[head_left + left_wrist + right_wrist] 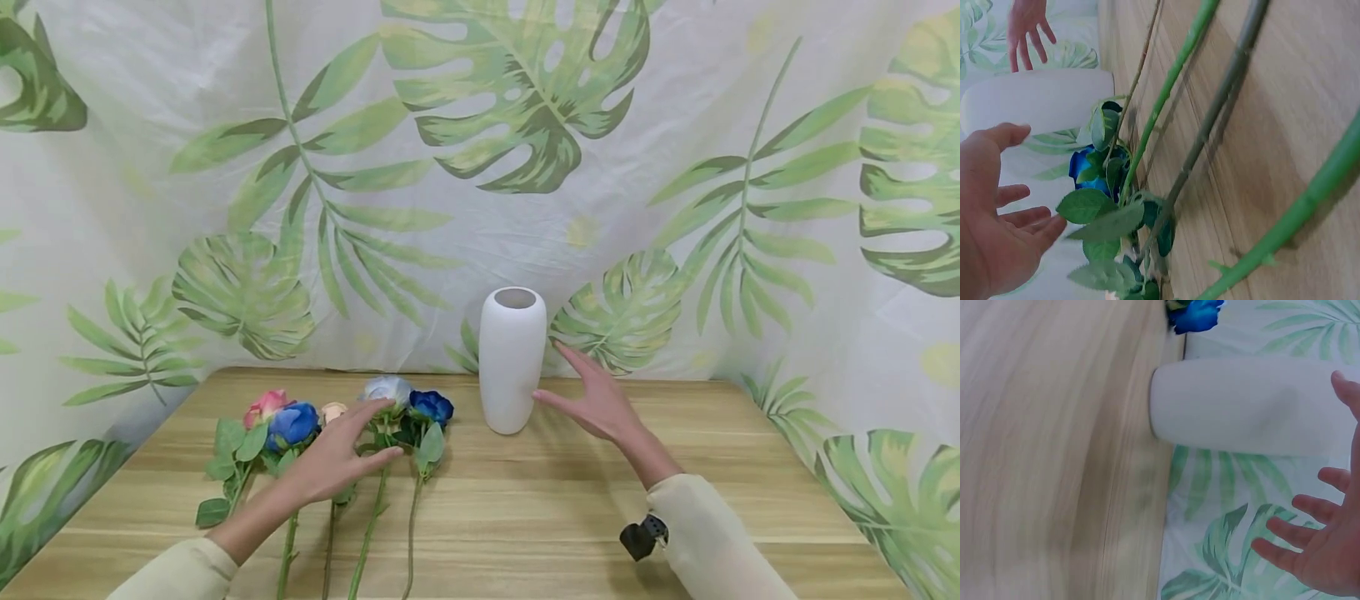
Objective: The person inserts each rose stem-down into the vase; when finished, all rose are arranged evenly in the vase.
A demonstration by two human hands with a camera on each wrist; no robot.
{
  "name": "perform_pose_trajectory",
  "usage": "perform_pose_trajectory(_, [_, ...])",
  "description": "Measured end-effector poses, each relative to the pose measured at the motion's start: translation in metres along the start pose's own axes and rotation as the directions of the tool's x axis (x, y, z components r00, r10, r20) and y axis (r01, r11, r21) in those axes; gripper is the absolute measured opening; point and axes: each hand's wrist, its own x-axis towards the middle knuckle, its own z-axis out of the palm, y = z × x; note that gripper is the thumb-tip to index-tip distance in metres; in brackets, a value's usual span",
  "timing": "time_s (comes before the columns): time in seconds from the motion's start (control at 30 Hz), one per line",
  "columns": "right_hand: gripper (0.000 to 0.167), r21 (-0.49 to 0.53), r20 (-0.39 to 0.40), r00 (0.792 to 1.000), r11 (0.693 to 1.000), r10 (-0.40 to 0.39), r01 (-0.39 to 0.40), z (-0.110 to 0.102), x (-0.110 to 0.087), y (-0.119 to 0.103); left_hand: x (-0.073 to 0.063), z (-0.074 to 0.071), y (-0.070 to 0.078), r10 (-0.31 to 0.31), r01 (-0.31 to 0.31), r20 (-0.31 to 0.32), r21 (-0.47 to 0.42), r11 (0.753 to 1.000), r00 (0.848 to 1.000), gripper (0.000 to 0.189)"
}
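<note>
A white vase [512, 367] stands upright at the back of the table, its round mouth facing up. My right hand [600, 400] is beside its right side, thumb and fingers spread; in the right wrist view nothing lies between them. Over the artificial flowers hovers my left hand [337, 454], fingers extended and thumb apart, holding nothing. Beneath and around it lie a pink flower [264, 407], a blue flower [293, 425], a pale blue flower [387, 389] and a dark blue flower [431, 406]. A peach flower [333, 412] is partly hidden by the left hand.
Green and brown stems [369, 533] run toward the front edge of the wooden table [540, 533]. Leaf-patterned cloth [495, 233] hangs right behind the vase. A small black device [642, 537] is attached at the right sleeve.
</note>
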Motion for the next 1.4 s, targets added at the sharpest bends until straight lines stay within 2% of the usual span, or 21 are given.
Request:
perform_pose_trajectory(0.2, [0.091,0.206,-0.007,1.000,0.978,0.030,-0.028,0.006,0.011,-0.010,0.002,0.003,0.006,0.079,-0.086,-0.106,-0.057,0.995,0.991,0.050])
perform_pose_trajectory(0.3, [0.088,0.325,-0.065,0.997,0.946,0.042,-0.018,0.008,0.016,-0.017,0.002,0.006,0.009,0.093,-0.108,-0.105,-0.142,0.984,0.990,0.042])
perform_pose_trajectory(0.4, [0.083,0.408,-0.160,0.986,0.912,0.035,0.034,0.010,0.022,-0.023,0.002,0.010,0.011,0.089,-0.093,-0.027,-0.257,0.962,0.996,0.036])
perform_pose_trajectory(0.47, [0.079,0.440,-0.224,0.974,0.894,0.020,0.083,0.013,0.025,-0.027,0.002,0.013,0.012,0.085,-0.068,0.044,-0.299,0.952,0.995,0.035])
perform_pose_trajectory(0.6, [0.074,0.466,-0.339,0.940,0.864,-0.027,0.192,0.018,0.029,-0.032,0.001,0.021,0.011,0.073,-0.022,0.156,-0.308,0.951,0.985,0.036])
perform_pose_trajectory(0.73, [0.075,0.456,-0.407,0.910,0.847,-0.077,0.275,0.019,0.033,-0.037,0.002,0.028,0.010,0.019,0.059,0.237,-0.318,0.946,0.971,0.040])
perform_pose_trajectory(0.83, [0.078,0.437,-0.417,0.904,0.851,-0.096,0.292,0.020,0.035,-0.040,0.001,0.034,0.009,-0.037,0.154,0.297,-0.382,0.911,0.954,0.047])
perform_pose_trajectory(0.93, [0.083,0.424,-0.412,0.906,0.859,-0.097,0.285,0.022,0.038,-0.041,-0.001,0.040,0.008,-0.085,0.229,0.327,-0.434,0.871,0.941,0.052])
perform_pose_trajectory(1.13, [0.086,0.416,-0.427,0.899,0.862,-0.097,0.290,0.025,0.041,-0.043,-0.001,0.044,0.011,-0.147,0.302,0.334,-0.480,0.824,0.931,0.049])
perform_pose_trajectory(1.3, [0.088,0.420,-0.424,0.901,0.862,-0.090,0.284,0.027,0.042,-0.045,-0.001,0.043,0.015,-0.209,0.416,0.407,-0.528,0.741,0.889,0.037])
perform_pose_trajectory(1.4, [0.088,0.421,-0.422,0.902,0.863,-0.085,0.279,0.028,0.042,-0.045,-0.001,0.044,0.016,-0.241,0.457,0.427,-0.529,0.715,0.872,0.034])
